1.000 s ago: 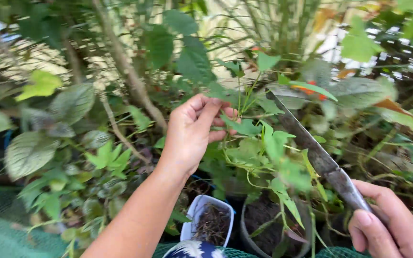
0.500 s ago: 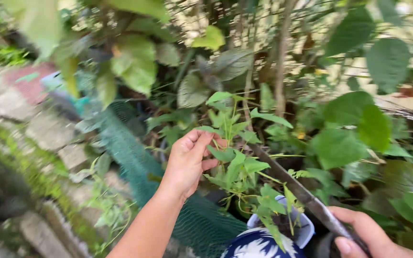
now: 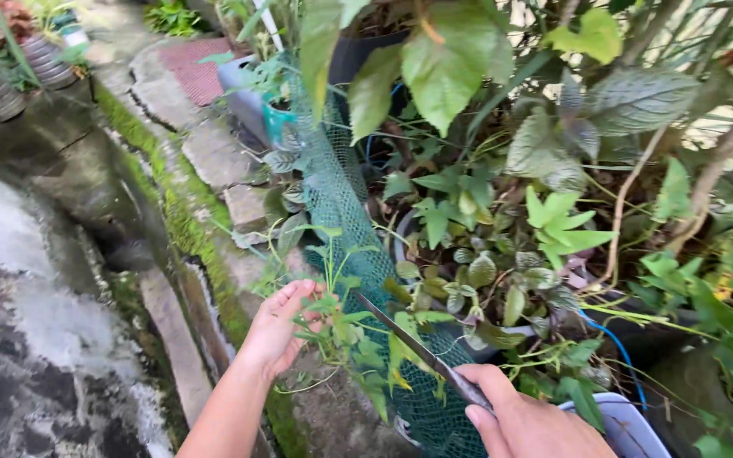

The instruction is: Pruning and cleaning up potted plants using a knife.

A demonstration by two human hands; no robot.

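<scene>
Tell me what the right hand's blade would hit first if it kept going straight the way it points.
The right hand holds a long blade pointing up-left. Continuing that line, it would probably meet the leafy cutting held by the left hand first, then those fingers; depth is unclear.

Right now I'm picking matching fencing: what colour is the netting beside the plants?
Dark green netting, seen in the head view.

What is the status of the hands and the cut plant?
Left hand grips cut sprig. Right hand holds knife. Green netting behind.
</scene>
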